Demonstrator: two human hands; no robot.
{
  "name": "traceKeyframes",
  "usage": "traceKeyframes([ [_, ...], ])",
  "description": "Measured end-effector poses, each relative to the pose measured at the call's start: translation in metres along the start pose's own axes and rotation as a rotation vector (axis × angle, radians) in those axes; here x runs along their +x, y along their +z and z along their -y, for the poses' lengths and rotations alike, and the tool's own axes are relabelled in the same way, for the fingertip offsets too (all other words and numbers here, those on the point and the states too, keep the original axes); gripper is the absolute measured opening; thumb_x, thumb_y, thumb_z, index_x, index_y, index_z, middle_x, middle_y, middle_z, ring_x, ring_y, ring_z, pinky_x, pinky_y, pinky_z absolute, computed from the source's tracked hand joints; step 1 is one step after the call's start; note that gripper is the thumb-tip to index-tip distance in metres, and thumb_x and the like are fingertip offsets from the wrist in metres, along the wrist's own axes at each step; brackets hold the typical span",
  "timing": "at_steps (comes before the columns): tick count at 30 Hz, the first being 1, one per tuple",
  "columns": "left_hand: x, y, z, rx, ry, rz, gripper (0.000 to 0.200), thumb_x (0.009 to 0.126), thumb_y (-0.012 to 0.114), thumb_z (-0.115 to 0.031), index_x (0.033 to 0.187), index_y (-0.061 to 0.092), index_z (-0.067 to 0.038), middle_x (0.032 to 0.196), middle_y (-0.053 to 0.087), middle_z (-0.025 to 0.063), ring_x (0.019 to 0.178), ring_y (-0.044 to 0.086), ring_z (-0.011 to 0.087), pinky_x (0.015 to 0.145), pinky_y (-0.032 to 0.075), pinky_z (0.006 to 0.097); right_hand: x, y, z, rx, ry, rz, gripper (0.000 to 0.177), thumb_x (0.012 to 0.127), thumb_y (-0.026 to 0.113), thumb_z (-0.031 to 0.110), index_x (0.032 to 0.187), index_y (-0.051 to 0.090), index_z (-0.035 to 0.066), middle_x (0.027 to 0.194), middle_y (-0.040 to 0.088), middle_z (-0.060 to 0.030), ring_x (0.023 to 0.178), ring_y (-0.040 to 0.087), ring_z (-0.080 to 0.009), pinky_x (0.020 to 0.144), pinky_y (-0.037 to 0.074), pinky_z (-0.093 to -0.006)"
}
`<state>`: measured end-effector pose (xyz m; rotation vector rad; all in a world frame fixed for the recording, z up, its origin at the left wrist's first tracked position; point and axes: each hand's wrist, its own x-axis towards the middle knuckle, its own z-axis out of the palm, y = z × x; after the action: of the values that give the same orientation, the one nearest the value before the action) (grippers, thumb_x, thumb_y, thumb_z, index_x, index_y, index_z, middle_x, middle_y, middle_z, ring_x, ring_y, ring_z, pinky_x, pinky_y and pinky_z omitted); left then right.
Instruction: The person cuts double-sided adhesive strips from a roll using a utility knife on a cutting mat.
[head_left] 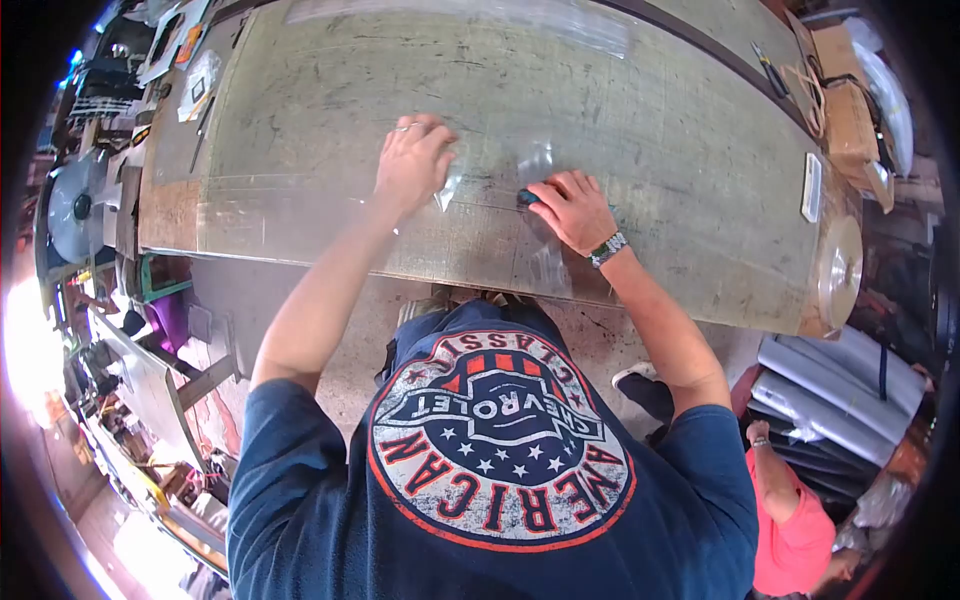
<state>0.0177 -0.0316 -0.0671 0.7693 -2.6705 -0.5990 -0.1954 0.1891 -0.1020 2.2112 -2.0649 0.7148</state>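
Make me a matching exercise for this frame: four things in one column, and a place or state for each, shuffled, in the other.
Things
1. Left hand
2. Right hand
3. Small dark object
4. White-edged flat item

Places and states
A. Held in a hand
B. Lying near the right end of the table
C. Wearing a ring
D. Next to a patterned wristband

Right pairs: 1-C, 2-D, 3-A, 4-B

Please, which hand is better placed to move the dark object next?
Probably the right hand: it seems to grip the dark object, while the left hand is apart from it, farther left.
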Motion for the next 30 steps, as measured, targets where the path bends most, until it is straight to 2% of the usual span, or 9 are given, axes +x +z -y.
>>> traceKeyframes([
  [4,-0.019,0.015,0.007,0.067,-0.121,-0.209,0.016,0.089,0.074,-0.018,0.102,0.072,-0.008,0.105,0.063,0.0098,0.104,0.056,0.0339,0.090,0.047,0.0468,0.003,-0.005,-0.011,0.029,0.020,-0.017,0.023,0.092,0.074,0.028,0.111,0.070,0.015,0.099,0.061,-0.0024,0.093,0.059,-0.0246,0.077,0.045,-0.0394],
  [11,-0.026,0.016,0.008,0.065,-0.029,-0.260,0.022,0.085,0.080,-0.027,0.099,0.070,-0.011,0.106,0.060,0.0083,0.101,0.055,0.0318,0.087,0.045,0.0460,0.007,-0.007,-0.007,0.099,0.096,-0.077,0.027,0.091,0.075,0.024,0.114,0.069,0.011,0.103,0.063,-0.0060,0.093,0.059,-0.0277,0.078,0.046,-0.0419],
  [18,-0.020,0.021,0.028,-0.082,-0.027,-0.239,0.019,0.084,0.082,-0.022,0.095,0.072,-0.011,0.098,0.063,0.0063,0.099,0.058,0.0320,0.089,0.047,0.0451,0.062,0.005,0.060,0.232,0.240,-0.132,0.043,0.088,0.078,0.027,0.120,0.065,0.003,0.108,0.065,-0.0140,0.098,0.063,-0.0361,0.082,0.050,-0.0455],
  [20,-0.013,0.013,0.028,-0.438,-0.225,-0.194,0.015,0.086,0.080,-0.018,0.096,0.073,-0.009,0.096,0.067,0.0068,0.096,0.062,0.0286,0.086,0.050,0.0418,0.081,0.022,0.076,0.383,0.404,-0.087,0.050,0.085,0.081,0.029,0.122,0.063,0.000,0.110,0.067,-0.0194,0.098,0.065,-0.0387,0.083,0.053,-0.0473],
  [22,-0.003,-0.006,0.022,-0.801,-0.452,-0.059,0.015,0.091,0.076,-0.013,0.100,0.072,-0.003,0.096,0.072,0.0071,0.089,0.067,0.0200,0.079,0.054,0.0343,0.101,0.039,0.091,0.795,0.612,-0.001,0.048,0.088,0.082,0.029,0.119,0.064,-0.002,0.105,0.070,-0.0145,0.086,0.069,-0.0256,0.073,0.056,-0.0384],
  [23,0.002,-0.015,0.022,-0.880,-0.432,-0.038,0.016,0.091,0.077,-0.013,0.100,0.072,-0.002,0.097,0.072,0.0067,0.088,0.066,0.0180,0.078,0.054,0.0328,0.115,0.041,0.096,1.039,0.723,0.062,0.043,0.090,0.081,0.028,0.116,0.065,-0.002,0.102,0.072,-0.0117,0.082,0.070,-0.0201,0.070,0.056,-0.0343],
  [26,0.022,-0.032,0.035,-1.072,-0.379,0.004,0.026,0.092,0.078,-0.018,0.108,0.069,0.001,0.098,0.071,0.0074,0.085,0.065,0.0149,0.077,0.053,0.0306,0.165,0.022,0.104,1.192,0.850,0.276,0.028,0.095,0.076,0.022,0.107,0.069,-0.002,0.090,0.072,-0.0060,0.076,0.068,-0.0124,0.067,0.055,-0.0277],
  [29,0.039,-0.075,0.040,-1.547,-0.525,0.131,0.039,0.096,0.076,-0.019,0.123,0.062,0.005,0.099,0.069,0.0069,0.083,0.065,0.0116,0.073,0.054,0.0272,0.214,0.012,0.106,1.248,0.847,-0.059,0.018,0.098,0.072,0.016,0.100,0.070,-0.002,0.083,0.072,-0.0045,0.073,0.068,-0.0102,0.065,0.055,-0.0266],
  [30,0.037,-0.069,0.060,-1.652,-0.442,0.316,0.051,0.096,0.076,-0.027,0.129,0.056,0.007,0.108,0.069,0.0113,0.085,0.068,0.0148,0.074,0.057,0.0302,0.226,0.019,0.096,1.261,0.849,-0.168,0.017,0.098,0.072,0.014,0.103,0.070,-0.002,0.085,0.073,-0.0054,0.069,0.067,-0.0104,0.062,0.055,-0.0274],
])
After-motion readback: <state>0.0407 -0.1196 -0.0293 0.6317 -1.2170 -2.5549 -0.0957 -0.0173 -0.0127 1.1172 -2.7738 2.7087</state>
